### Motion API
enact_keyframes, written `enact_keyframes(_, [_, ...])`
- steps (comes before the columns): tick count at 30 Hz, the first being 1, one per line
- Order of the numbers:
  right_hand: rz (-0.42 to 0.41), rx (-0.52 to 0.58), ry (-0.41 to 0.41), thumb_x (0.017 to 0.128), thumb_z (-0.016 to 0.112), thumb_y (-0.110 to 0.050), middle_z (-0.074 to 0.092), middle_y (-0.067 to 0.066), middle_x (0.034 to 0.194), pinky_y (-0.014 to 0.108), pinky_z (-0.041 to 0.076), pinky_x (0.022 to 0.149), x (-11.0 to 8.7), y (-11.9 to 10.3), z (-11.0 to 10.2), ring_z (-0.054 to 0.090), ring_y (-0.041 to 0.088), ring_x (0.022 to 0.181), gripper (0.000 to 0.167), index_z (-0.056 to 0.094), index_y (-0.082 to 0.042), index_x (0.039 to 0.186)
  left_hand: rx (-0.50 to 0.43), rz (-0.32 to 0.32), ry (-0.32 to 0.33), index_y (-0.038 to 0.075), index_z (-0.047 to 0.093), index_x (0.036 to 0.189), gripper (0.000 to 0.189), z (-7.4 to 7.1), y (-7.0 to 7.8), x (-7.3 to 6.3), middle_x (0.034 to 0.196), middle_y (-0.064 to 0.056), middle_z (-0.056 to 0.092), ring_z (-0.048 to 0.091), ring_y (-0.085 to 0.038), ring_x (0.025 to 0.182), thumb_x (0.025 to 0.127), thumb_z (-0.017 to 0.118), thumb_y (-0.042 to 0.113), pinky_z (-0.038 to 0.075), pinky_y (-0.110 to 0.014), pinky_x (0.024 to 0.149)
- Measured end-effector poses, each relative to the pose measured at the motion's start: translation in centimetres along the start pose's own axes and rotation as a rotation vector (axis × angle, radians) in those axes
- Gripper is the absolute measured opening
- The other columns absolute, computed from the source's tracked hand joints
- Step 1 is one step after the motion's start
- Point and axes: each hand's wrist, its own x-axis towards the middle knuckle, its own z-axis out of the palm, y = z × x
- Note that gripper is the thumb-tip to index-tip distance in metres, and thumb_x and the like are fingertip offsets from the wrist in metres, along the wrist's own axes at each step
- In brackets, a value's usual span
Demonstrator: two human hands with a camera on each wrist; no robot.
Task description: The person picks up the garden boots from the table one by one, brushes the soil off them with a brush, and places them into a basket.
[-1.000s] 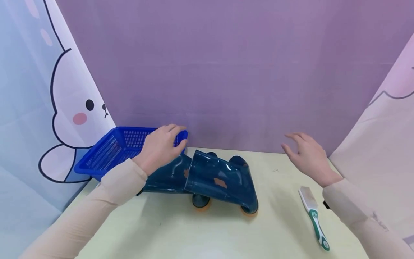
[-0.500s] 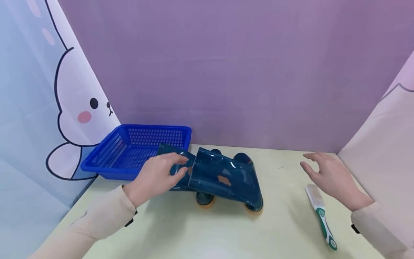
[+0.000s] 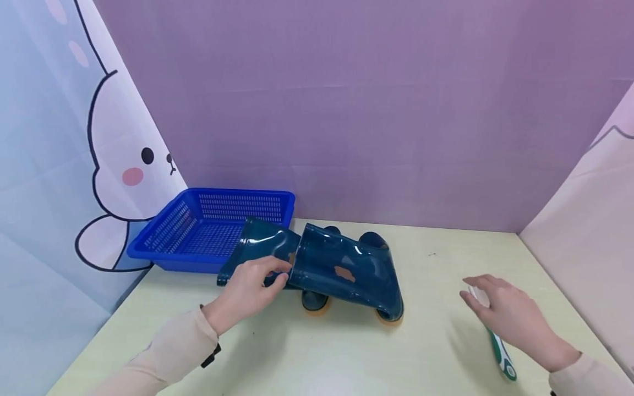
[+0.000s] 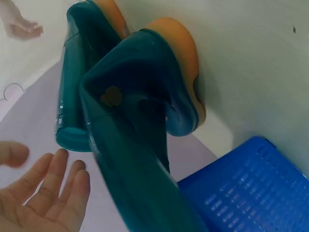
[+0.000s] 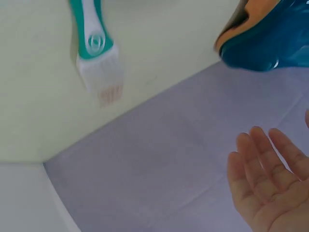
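Could drag both overlapping boots (image 3: 322, 264), tugging one. Empty, unclenched left hand (image 3: 245, 292); likewise right hand (image 3: 517, 324) near right edge of surface (image 3: 416, 346).

Two glossy teal boots (image 3: 346, 264), orange-soled and brown-patched, on the counter (image 3: 356, 357), shafts pointing left; a green-and-white brush (image 5: 95, 43) lies to their right.

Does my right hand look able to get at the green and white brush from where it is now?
Probably yes: the right hand holds nothing and, in the head view, partly covers the brush. Nothing visible blocks the way; the boots lie off to the left.
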Motion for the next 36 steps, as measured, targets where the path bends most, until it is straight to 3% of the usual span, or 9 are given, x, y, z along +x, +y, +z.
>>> enact_keyframes(6, [0.025, 0.032, -0.060, 0.083, 0.066, -0.027, 0.066, 0.015, 0.105, 0.047, 0.048, 0.061, -1.8, -0.5, 1.4, 0.064, 0.030, 0.081, 0.038, 0.062, -0.003, 0.111, 0.008, -0.069, 0.033, 0.008, 0.066, 0.109, 0.022, 1.2, -0.9, 0.1, 0.103, -0.005, 0.066, 0.044, -0.005, 0.048, 0.093, 0.051, 0.013, 0.041, -0.019, 0.045])
enact_keyframes(13, [0.023, 0.031, -0.040, 0.081, 0.068, -0.026, 0.067, 0.010, 0.103, 0.044, 0.048, 0.057, -2.3, -0.6, 2.2, 0.064, 0.025, 0.080, 0.038, 0.062, -0.004, 0.112, -0.030, -0.161, -0.007, 0.007, 0.059, 0.121, 0.042, 3.0, -0.4, 0.2, 0.119, -0.009, 0.062, 0.064, -0.023, 0.096, 0.095, 0.047, 0.037, 0.052, -0.040, 0.082])
enact_keyframes(17, [0.020, 0.038, -0.033, 0.081, 0.068, -0.025, 0.067, 0.010, 0.103, 0.046, 0.048, 0.057, -2.2, -0.9, 2.4, 0.065, 0.027, 0.083, 0.037, 0.063, -0.005, 0.110, -0.042, -0.202, -0.061, 0.005, 0.049, 0.131, 0.060, 3.5, 0.3, 0.7, 0.080, -0.006, 0.065, 0.061, -0.022, 0.065, 0.092, 0.043, 0.050, 0.050, -0.035, 0.060])
enact_keyframes(20, [0.022, 0.049, -0.033, 0.081, 0.068, -0.025, 0.068, 0.010, 0.101, 0.043, 0.048, 0.056, -2.2, -1.1, 2.5, 0.064, 0.026, 0.080, 0.037, 0.062, -0.005, 0.111, -0.049, -0.233, -0.071, 0.003, 0.045, 0.135, 0.067, 3.8, 0.7, 1.0, 0.081, -0.010, 0.065, 0.052, -0.018, 0.057, 0.091, 0.043, 0.054, 0.049, -0.034, 0.057])
enact_keyframes(25, [0.039, 0.059, -0.044, 0.081, 0.068, -0.025, 0.068, 0.009, 0.100, 0.040, 0.046, 0.054, -2.2, -1.4, 2.6, 0.063, 0.024, 0.075, 0.038, 0.062, -0.005, 0.113, -0.111, -0.291, -0.041, 0.004, 0.041, 0.137, 0.069, 4.4, 0.9, 1.7, 0.130, -0.016, 0.053, 0.059, -0.025, 0.098, 0.090, 0.044, 0.054, 0.046, -0.048, 0.090])
enact_keyframes(29, [0.045, 0.066, -0.051, 0.082, 0.067, -0.026, 0.068, 0.009, 0.101, 0.040, 0.047, 0.055, -2.1, -1.4, 2.8, 0.064, 0.025, 0.077, 0.038, 0.061, -0.005, 0.113, -0.190, -0.309, -0.011, 0.004, 0.041, 0.137, 0.065, 4.8, 1.0, 2.3, 0.083, -0.007, 0.065, 0.061, -0.021, 0.073, 0.090, 0.050, 0.049, 0.053, -0.040, 0.073])
enact_keyframes(32, [0.040, 0.072, -0.049, 0.082, 0.067, -0.027, 0.068, 0.009, 0.101, 0.043, 0.048, 0.057, -2.0, -1.5, 2.8, 0.064, 0.027, 0.084, 0.039, 0.061, -0.004, 0.113, -0.241, -0.298, 0.008, 0.005, 0.040, 0.138, 0.062, 5.0, 1.0, 2.6, 0.051, 0.003, 0.042, 0.042, -0.013, 0.042, 0.090, 0.054, 0.041, 0.043, -0.027, 0.044])
enact_keyframes(34, [0.040, 0.074, -0.049, 0.082, 0.067, -0.027, 0.068, 0.009, 0.101, 0.043, 0.048, 0.058, -2.0, -1.5, 2.8, 0.064, 0.028, 0.086, 0.039, 0.061, -0.004, 0.114, -0.275, -0.295, 0.024, 0.006, 0.039, 0.139, 0.060, 5.1, 1.1, 2.8, 0.048, 0.002, 0.037, 0.032, -0.012, 0.036, 0.090, 0.056, 0.036, 0.033, -0.024, 0.037])
enact_keyframes(36, [0.042, 0.074, -0.049, 0.082, 0.067, -0.027, 0.068, 0.008, 0.101, 0.044, 0.048, 0.059, -1.9, -1.6, 2.9, 0.064, 0.028, 0.086, 0.039, 0.061, -0.004, 0.114, -0.305, -0.289, 0.050, 0.008, 0.040, 0.139, 0.058, 5.2, 1.2, 3.0, 0.057, 0.000, 0.049, 0.039, -0.011, 0.041, 0.089, 0.058, 0.032, 0.039, -0.025, 0.040])
